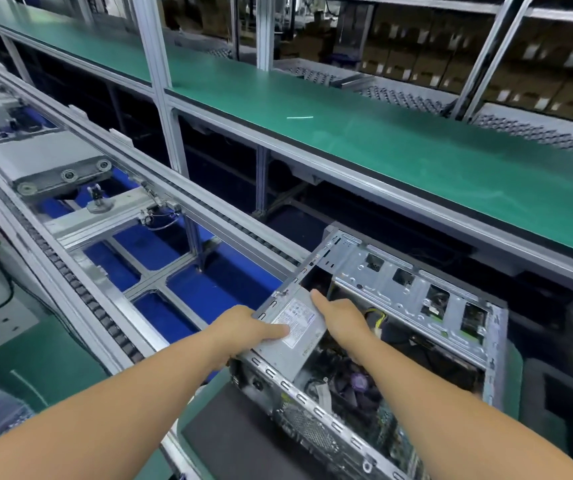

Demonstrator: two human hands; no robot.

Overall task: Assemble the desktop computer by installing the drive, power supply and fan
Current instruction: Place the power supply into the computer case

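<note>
The open metal case (399,306) lies on its side on a dark mat (236,431) on the green tabletop (56,368). Inside it, at the near left corner, sits the power supply (295,327), a grey steel box with a white label. Your left hand (247,329) grips its left edge, with the thumb on the label. Your right hand (340,317) presses on its right side with straight fingers. Yellow and black cables (377,322) lie beside your right hand. Deeper in the case you see a dark board (354,382), a little blurred. The drive cage (413,289) is perforated sheet metal with square cut-outs.
</note>
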